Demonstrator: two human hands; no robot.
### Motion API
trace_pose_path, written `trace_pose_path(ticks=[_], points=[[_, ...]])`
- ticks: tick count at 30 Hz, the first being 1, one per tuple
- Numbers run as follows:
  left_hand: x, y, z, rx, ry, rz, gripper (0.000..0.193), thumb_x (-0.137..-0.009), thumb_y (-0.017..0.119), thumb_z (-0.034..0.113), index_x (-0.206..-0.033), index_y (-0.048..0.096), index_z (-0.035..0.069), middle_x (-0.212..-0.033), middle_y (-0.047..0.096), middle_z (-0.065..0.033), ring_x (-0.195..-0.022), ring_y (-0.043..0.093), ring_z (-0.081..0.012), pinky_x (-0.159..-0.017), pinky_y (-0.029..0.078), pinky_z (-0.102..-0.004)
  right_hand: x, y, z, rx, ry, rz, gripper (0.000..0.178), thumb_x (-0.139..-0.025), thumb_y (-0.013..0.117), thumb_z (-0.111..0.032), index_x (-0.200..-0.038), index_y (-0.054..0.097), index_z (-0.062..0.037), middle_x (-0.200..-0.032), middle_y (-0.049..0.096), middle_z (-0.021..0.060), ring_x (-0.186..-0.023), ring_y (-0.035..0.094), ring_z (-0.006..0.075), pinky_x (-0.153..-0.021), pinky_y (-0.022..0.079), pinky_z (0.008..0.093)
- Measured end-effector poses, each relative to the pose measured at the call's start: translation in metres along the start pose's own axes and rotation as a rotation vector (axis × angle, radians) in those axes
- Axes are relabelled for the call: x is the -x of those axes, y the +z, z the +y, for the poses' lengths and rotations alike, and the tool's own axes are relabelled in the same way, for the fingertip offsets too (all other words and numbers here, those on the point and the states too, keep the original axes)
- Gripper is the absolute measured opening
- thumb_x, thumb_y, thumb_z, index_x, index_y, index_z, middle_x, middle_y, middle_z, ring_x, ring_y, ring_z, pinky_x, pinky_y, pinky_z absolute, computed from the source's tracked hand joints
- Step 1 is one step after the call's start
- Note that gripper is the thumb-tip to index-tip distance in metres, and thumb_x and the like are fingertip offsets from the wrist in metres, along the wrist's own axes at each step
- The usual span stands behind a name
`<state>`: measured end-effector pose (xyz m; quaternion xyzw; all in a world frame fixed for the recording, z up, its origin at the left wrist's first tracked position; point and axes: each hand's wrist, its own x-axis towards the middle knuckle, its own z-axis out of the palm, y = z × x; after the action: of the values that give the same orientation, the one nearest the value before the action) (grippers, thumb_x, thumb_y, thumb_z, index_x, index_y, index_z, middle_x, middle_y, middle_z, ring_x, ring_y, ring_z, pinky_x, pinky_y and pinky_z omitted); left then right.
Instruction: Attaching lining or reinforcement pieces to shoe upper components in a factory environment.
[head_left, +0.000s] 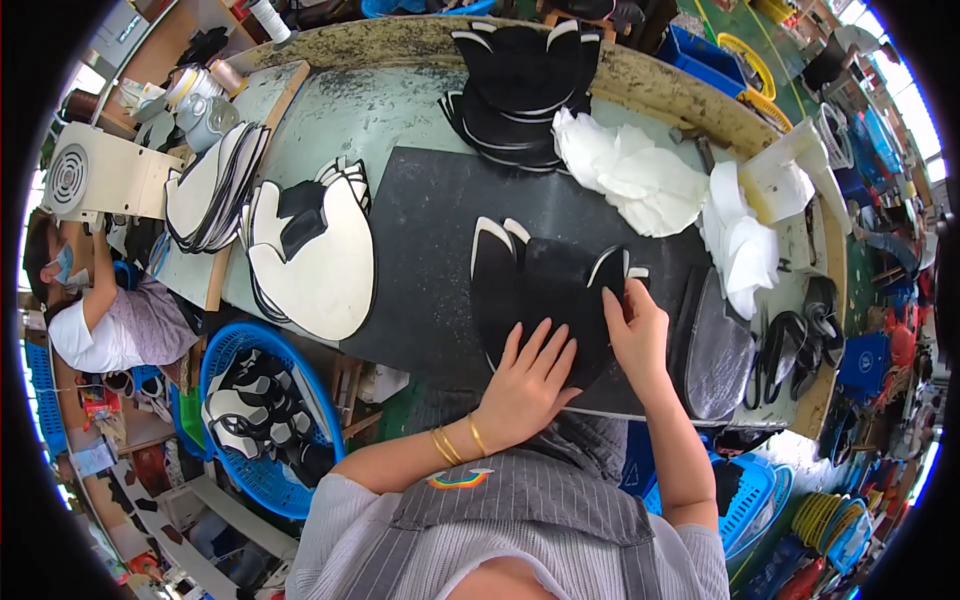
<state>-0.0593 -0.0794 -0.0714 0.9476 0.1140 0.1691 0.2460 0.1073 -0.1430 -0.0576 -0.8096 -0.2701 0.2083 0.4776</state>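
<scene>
A black shoe upper (550, 280) with white-edged tips lies before me on a dark work mat (420, 220). My left hand (525, 385) rests flat on its near part, fingers stretched out. At its right edge, my right hand (638, 330) pinches the piece between thumb and fingers, close to the white tip. To the left lies a stack of white shoe uppers (320, 270), topped by a small black piece (303, 232). Beyond the mat's far edge is a pile of black shoe uppers (520, 85) with white tips.
Thin white sheets (635, 175) are piled at the far right. A dark slab (715, 350) and black-handled scissors (780, 345) lie right of the mat. At lower left a blue basket (215, 360) holds black and white parts. A co-worker (110, 320) is at the far left.
</scene>
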Motion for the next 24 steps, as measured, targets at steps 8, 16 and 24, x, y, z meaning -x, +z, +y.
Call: trace_pose_path(ticks=[8, 16, 24], points=[[0.005, -0.002, 0.006, -0.055, 0.042, -0.017, 0.033, -0.076, 0.064, 0.016, -0.105, 0.061, 0.002, -0.122, 0.053, -0.0168, -0.123, 0.042, -0.0382, -0.101, 0.026, -0.0613, -0.008, -0.007, 0.035, -0.035, -0.032, 0.100, 0.014, -0.087, 0.061, -0.010, -0.084, 0.055, 0.0015, -0.060, 0.053, 0.0068, -0.048, 0.052, 0.0105, -0.042, 0.044, 0.0274], [-0.011, -0.004, -0.001, 0.036, -0.088, 0.137, 0.021, -0.083, 0.060, 0.009, -0.103, 0.057, 0.004, -0.095, 0.064, -0.0102, -0.101, 0.061, -0.0322, -0.094, 0.040, -0.0505, 0.004, -0.038, 0.012, 0.434, -0.593, -0.051, 0.042, -0.073, 0.072, -0.017, -0.109, 0.055, -0.0028, -0.103, 0.059, 0.0148, -0.094, 0.059, 0.0331, -0.077, 0.050, 0.0414], [-0.010, -0.052, -0.053, 0.106, 0.009, -0.108, 0.079, -0.067, 0.077, 0.043, -0.123, 0.047, -0.004, -0.125, 0.053, -0.0198, -0.120, 0.049, -0.0333, -0.104, 0.034, -0.0444, 0.006, -0.015, 0.007, 0.265, -0.710, -0.419, 0.027, -0.073, 0.064, 0.001, -0.100, 0.064, -0.0006, -0.094, 0.065, 0.0152, -0.101, 0.061, 0.0313, -0.095, 0.046, 0.0419]])
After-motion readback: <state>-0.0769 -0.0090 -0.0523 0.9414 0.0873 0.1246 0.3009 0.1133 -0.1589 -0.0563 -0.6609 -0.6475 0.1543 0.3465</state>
